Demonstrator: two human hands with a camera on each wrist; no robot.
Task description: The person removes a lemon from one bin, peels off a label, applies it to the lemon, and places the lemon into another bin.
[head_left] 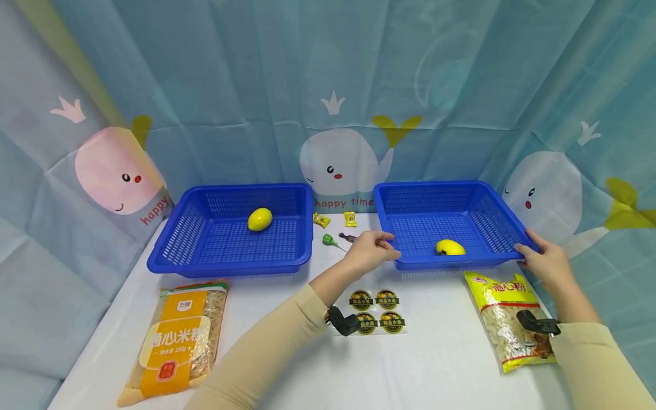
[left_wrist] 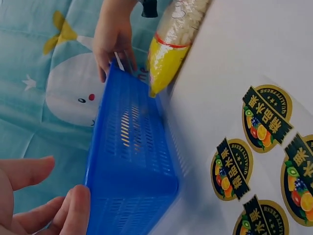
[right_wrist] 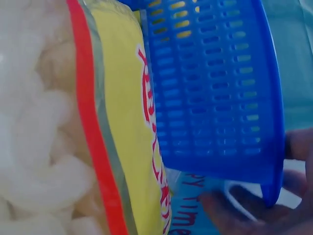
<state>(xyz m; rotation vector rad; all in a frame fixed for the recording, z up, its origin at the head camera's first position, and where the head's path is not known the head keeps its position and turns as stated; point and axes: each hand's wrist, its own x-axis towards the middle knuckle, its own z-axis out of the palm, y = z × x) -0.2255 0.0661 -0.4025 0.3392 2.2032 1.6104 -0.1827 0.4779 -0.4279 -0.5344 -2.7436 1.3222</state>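
Observation:
On the right stands a blue plastic basket (head_left: 433, 263), holding a yellow lemon-like fruit (head_left: 450, 247) near its front wall. My right hand (head_left: 550, 265) grips its front right corner, fingers about the rim. At the front left corner is my left hand (head_left: 370, 250), its fingertips right at the rim. In the left wrist view, the thumb (left_wrist: 34, 171) stays apart from the fingers, with nothing between them. Below the right hand lies a yellow bag of pasta (head_left: 512, 322), which fills much of the right wrist view.
A second blue basket (head_left: 230, 267) at the left holds a lemon (head_left: 260, 219). Between the baskets lie two yellow-wrapped candies (head_left: 350, 219), a green lollipop (head_left: 328, 240) and a dark-wrapped candy (head_left: 347, 237). Round fruit stickers (head_left: 392, 322) lie in front. An orange bag (head_left: 174, 341) lies front left.

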